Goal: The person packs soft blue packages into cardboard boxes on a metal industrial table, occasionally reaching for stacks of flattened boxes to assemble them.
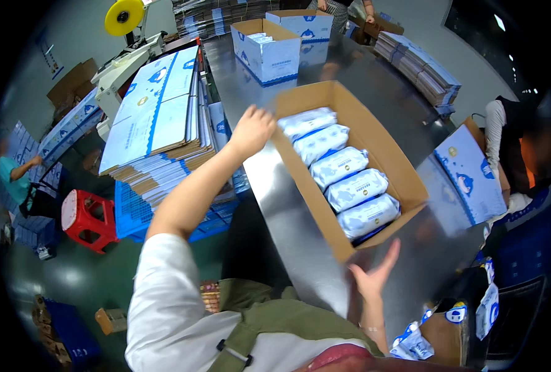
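An open cardboard box (384,146) stands slanted on the metal table in front of me. Inside lies a row of several soft white-and-blue packs (357,190), with bare cardboard showing along the right side. My left hand (253,131) is at the box's far left corner, its fingers curled against the wall there. Beside the near end of the box is my right hand (374,276), with thumb and fingers spread apart. It holds nothing, and I cannot tell whether it touches the cardboard.
Flattened cartons (157,105) are piled on a blue crate (133,211) to the left, near a red stool (89,217). Two printed boxes (269,59) stand farther along the metal table (275,211). Bundled cartons (418,71) lie at far right; a co-worker handles another box (471,177).
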Action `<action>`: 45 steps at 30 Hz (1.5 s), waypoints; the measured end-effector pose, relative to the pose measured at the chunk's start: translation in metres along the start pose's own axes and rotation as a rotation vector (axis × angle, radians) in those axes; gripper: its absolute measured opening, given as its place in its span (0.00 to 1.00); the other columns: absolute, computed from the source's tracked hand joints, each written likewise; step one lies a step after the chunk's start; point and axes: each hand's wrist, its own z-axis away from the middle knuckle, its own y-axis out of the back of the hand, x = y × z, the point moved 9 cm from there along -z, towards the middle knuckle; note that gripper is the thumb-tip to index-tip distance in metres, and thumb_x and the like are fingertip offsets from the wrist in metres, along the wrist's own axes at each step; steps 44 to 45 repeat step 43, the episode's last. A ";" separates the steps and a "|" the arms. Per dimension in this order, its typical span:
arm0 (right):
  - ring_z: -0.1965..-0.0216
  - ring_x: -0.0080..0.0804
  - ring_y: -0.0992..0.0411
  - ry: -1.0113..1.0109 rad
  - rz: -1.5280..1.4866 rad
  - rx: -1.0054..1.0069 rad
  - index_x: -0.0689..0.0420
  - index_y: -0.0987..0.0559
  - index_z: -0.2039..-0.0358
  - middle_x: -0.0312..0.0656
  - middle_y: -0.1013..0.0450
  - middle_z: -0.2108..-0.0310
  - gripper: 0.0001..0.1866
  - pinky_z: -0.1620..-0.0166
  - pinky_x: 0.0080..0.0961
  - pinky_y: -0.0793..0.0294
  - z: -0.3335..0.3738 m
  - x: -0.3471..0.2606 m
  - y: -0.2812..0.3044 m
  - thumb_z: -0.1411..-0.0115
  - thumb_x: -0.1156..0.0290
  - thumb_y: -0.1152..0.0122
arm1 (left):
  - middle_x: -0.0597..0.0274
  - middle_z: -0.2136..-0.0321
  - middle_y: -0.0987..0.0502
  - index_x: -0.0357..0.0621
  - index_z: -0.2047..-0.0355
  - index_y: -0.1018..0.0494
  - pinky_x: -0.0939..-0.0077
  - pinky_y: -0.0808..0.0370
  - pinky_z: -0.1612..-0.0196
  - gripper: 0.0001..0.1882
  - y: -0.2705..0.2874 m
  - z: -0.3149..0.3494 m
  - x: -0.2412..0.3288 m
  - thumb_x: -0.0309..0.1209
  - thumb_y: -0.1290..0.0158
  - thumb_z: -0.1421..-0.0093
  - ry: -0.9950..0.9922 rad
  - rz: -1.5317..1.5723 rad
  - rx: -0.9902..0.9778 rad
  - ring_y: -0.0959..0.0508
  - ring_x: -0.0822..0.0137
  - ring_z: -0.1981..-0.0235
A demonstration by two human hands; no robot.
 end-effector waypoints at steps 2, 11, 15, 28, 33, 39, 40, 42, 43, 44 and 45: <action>0.31 0.57 0.74 0.040 -0.011 0.011 0.61 0.66 0.33 0.61 0.75 0.33 0.68 0.33 0.47 0.69 -0.011 -0.020 -0.078 0.64 0.64 0.24 | 0.52 0.52 0.29 0.43 0.61 0.26 0.58 0.38 0.43 0.14 0.009 -0.008 -0.028 0.28 0.46 0.50 0.215 -0.102 0.076 0.31 0.56 0.49; 0.33 0.66 0.74 0.058 0.001 -0.073 0.63 0.65 0.34 0.71 0.75 0.35 0.60 0.33 0.47 0.70 -0.212 0.005 -0.272 0.57 0.70 0.31 | 0.38 0.35 0.54 0.40 0.34 0.55 0.37 0.53 0.38 0.68 0.045 0.180 -0.199 0.64 0.35 0.67 0.882 0.185 -0.873 0.55 0.43 0.33; 0.35 0.63 0.56 -0.025 -0.187 -0.393 0.59 0.61 0.33 0.69 0.61 0.36 0.57 0.36 0.41 0.49 -0.343 0.041 -0.309 0.57 0.73 0.33 | 0.47 0.40 0.39 0.41 0.40 0.40 0.45 0.46 0.38 0.50 0.068 0.195 -0.181 0.38 0.30 0.63 0.724 0.068 -0.479 0.41 0.50 0.37; 0.33 0.48 0.51 0.119 0.358 -0.532 0.59 0.37 0.40 0.54 0.48 0.35 0.35 0.33 0.42 0.58 -0.083 0.040 -0.163 0.46 0.62 0.39 | 0.60 0.73 0.20 0.37 0.67 0.21 0.79 0.28 0.66 0.07 0.269 0.182 -0.221 0.28 0.42 0.44 0.743 0.209 0.748 0.23 0.72 0.72; 0.34 0.43 0.48 -0.092 -0.226 -0.066 0.63 0.42 0.38 0.52 0.46 0.36 0.41 0.33 0.37 0.55 -0.106 0.066 -0.061 0.50 0.70 0.34 | 0.65 0.66 0.23 0.37 0.61 0.25 0.82 0.31 0.59 0.11 0.329 0.195 -0.237 0.32 0.45 0.38 0.658 0.962 1.231 0.26 0.75 0.65; 0.31 0.39 0.58 -0.001 -0.667 0.314 0.53 0.57 0.32 0.49 0.54 0.33 0.46 0.34 0.37 0.60 -0.186 0.045 0.089 0.42 0.65 0.39 | 0.60 0.61 0.23 0.35 0.56 0.28 0.75 0.31 0.52 0.14 0.194 0.176 -0.172 0.29 0.46 0.40 0.775 1.431 1.022 0.26 0.69 0.60; 0.31 0.40 0.59 -0.019 -0.722 0.276 0.51 0.58 0.32 0.48 0.55 0.33 0.46 0.34 0.36 0.61 -0.196 0.057 0.103 0.42 0.64 0.39 | 0.61 0.58 0.23 0.34 0.53 0.28 0.73 0.34 0.48 0.17 0.149 0.172 -0.158 0.29 0.44 0.42 0.783 1.611 0.914 0.27 0.68 0.55; 0.31 0.42 0.62 -0.052 -0.833 0.202 0.48 0.58 0.31 0.46 0.57 0.32 0.47 0.34 0.33 0.62 -0.210 0.087 0.130 0.42 0.59 0.39 | 0.60 0.53 0.25 0.32 0.48 0.31 0.68 0.41 0.40 0.26 0.104 0.151 -0.114 0.30 0.41 0.45 0.822 1.611 0.820 0.31 0.66 0.48; 0.30 0.44 0.64 -0.066 -0.882 0.167 0.46 0.59 0.31 0.44 0.58 0.31 0.47 0.34 0.32 0.63 -0.210 0.109 0.144 0.42 0.57 0.38 | 0.60 0.53 0.25 0.32 0.48 0.31 0.68 0.41 0.40 0.26 0.096 0.134 -0.105 0.30 0.41 0.45 0.792 1.652 0.795 0.31 0.66 0.48; 0.30 0.44 0.64 -0.066 -0.882 0.167 0.46 0.59 0.31 0.44 0.58 0.31 0.47 0.34 0.32 0.63 -0.210 0.109 0.144 0.42 0.57 0.38 | 0.60 0.53 0.25 0.32 0.48 0.31 0.68 0.41 0.40 0.26 0.096 0.134 -0.105 0.30 0.41 0.45 0.792 1.652 0.795 0.31 0.66 0.48; 0.30 0.44 0.64 -0.066 -0.882 0.167 0.46 0.59 0.31 0.44 0.58 0.31 0.47 0.34 0.32 0.63 -0.210 0.109 0.144 0.42 0.57 0.38 | 0.60 0.53 0.25 0.32 0.48 0.31 0.68 0.41 0.40 0.26 0.096 0.134 -0.105 0.30 0.41 0.45 0.792 1.652 0.795 0.31 0.66 0.48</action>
